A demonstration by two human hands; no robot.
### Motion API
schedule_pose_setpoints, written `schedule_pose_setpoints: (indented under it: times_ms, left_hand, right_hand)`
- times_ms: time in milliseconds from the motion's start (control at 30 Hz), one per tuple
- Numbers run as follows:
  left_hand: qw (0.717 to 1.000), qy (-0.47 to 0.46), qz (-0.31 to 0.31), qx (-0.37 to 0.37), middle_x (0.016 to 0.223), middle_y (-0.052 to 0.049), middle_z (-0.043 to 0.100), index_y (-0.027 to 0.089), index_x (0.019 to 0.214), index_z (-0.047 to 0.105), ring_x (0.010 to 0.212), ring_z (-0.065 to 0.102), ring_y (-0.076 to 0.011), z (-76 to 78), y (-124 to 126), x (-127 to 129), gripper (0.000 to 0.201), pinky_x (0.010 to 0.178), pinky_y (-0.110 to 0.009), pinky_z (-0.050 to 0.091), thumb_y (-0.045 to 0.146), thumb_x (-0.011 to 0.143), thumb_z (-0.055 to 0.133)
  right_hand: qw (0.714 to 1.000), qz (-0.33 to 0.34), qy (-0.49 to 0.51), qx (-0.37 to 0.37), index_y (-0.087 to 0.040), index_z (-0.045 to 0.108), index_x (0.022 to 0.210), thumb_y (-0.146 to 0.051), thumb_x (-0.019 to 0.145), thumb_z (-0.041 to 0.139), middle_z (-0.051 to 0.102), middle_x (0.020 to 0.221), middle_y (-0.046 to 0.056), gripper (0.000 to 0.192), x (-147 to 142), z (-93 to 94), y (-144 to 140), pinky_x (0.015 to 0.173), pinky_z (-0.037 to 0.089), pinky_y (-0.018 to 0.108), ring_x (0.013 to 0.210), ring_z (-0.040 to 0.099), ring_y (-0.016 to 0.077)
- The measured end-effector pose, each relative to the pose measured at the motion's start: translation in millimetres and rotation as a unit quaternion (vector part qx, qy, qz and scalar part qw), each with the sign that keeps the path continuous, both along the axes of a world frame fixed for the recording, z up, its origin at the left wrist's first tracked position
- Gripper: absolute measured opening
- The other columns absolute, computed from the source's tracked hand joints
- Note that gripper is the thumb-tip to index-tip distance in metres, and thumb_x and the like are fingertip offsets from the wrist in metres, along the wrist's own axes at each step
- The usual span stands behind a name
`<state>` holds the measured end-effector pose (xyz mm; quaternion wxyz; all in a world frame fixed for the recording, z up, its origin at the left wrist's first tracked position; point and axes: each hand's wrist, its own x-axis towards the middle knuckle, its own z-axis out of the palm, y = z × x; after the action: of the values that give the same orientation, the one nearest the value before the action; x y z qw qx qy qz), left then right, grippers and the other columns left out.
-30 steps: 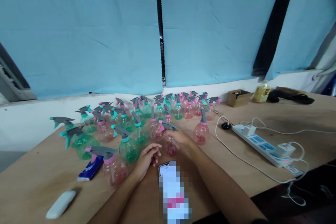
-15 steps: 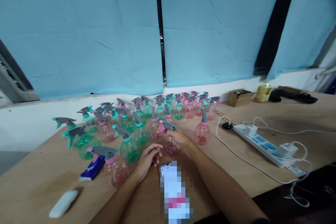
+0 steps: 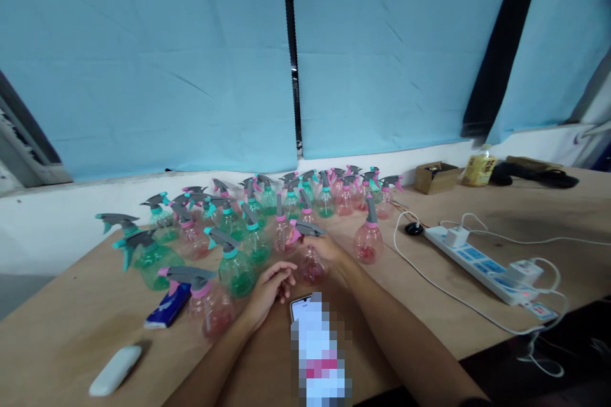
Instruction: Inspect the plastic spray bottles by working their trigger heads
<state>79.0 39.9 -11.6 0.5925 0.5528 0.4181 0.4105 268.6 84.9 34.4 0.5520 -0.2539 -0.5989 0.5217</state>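
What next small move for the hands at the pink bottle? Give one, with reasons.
Probably bring the left hand up to steady the round pink translucent spray bottle. The right hand grips its neck under the grey trigger head, while the left hand rests on the wooden table just beside the bottle's body.

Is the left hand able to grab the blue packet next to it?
Probably yes. The left hand lies close to the blue packet, but a pink bottle stands between them, so it would reach around.
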Motion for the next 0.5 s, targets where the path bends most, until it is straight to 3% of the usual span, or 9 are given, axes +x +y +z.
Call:
schedule_pose_setpoints:
  times_ms: [200,367,500]
  left_hand:
    - [1.0,0.002,-0.001,0.002,0.074,0.001,0.061,0.018,0.099,0.067,0.05,0.052,-0.0084,-0.1,0.4,-0.6,0.031,0.041,-0.018,0.031,0.042,0.079,0.065]
    - [1.0,0.002,0.0,0.003,0.074,0.0,0.062,0.018,0.098,0.067,0.049,0.052,-0.0081,0.1,0.1,-0.4,0.031,0.041,-0.018,0.031,0.043,0.078,0.066]
    - [1.0,0.005,-0.004,0.008,0.073,0.001,0.062,0.019,0.098,0.067,0.049,0.052,-0.0084,-1.5,1.2,-1.2,0.032,0.04,-0.018,0.031,0.044,0.079,0.065]
  right_hand:
    - [1.0,0.001,-0.022,0.011,-0.018,0.064,0.063,-0.018,0.06,0.057,0.061,0.062,-0.002,0.008,2.5,-2.8,7.8,0.059,0.041,0.024,0.057,0.051,0.0119]
    - [0.999,-0.022,-0.037,-0.03,-0.019,0.062,0.059,-0.018,0.057,0.058,0.06,0.058,-0.002,0.004,5.6,-2.9,9.8,0.057,0.041,0.025,0.056,0.049,0.0132]
    - [0.999,-0.003,-0.029,-0.023,-0.019,0.063,0.061,-0.018,0.057,0.057,0.061,0.06,-0.002,0.008,5.3,-0.5,8.8,0.058,0.042,0.025,0.058,0.052,0.0136]
